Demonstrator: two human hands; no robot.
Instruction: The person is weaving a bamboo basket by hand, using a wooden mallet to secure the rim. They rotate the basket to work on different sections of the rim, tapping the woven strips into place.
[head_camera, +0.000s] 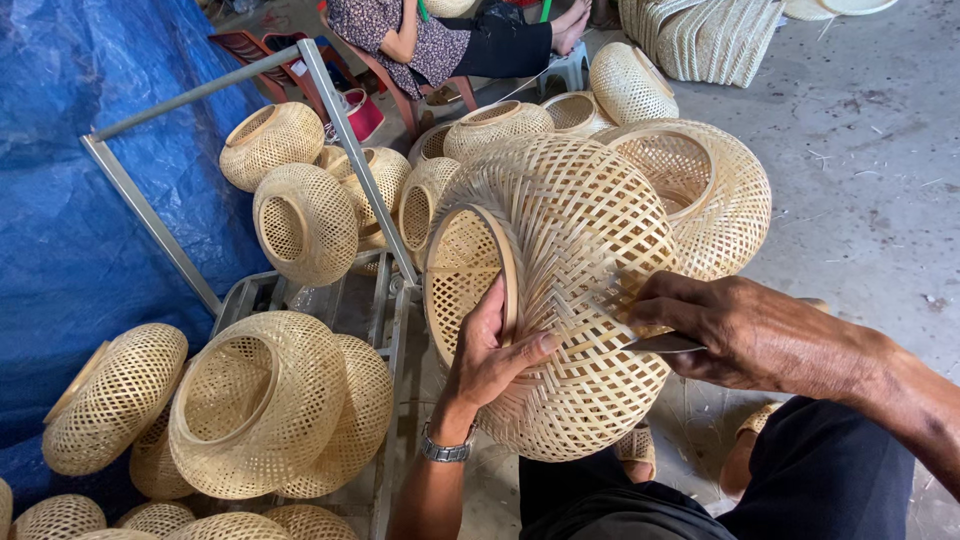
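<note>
Fingers (515, 352) of our left hand (490, 355) curl round the open rim of a woven bamboo lampshade (570, 300), thumb pressed on the outer weave and the rest tucked inside the ring, so they are clamped on it. Our right hand (735, 335) sits against the shade's other flank, its fingers (665, 300) closed together on a thin metal blade (665, 345) whose tip lies against the lattice. We hold the shade up over our lap, its mouth turned to the left, above our dark trousers (800, 480). A metal wristwatch (445, 450) circles our left wrist.

Just behind the held shade, touching or nearly so, stands a second rounded shade (720, 200) with its opening tilted toward us. Further back a cluster of smaller shades (500, 125) rests on the concrete floor (870, 150). To the left, a grey metal frame (350, 150) slants across the view, with two shades (300, 220) leaning beside it. Lower left, a large shade (260, 400) lies mouth up on a metal rack (385, 330), overlapping others, and a flatter one (110, 395) lies beside it against a blue tarpaulin (90, 180). At the top, another person (440, 40) sits on a red chair (410, 95), and a stack of nested shades (710, 35) stands near them.
</note>
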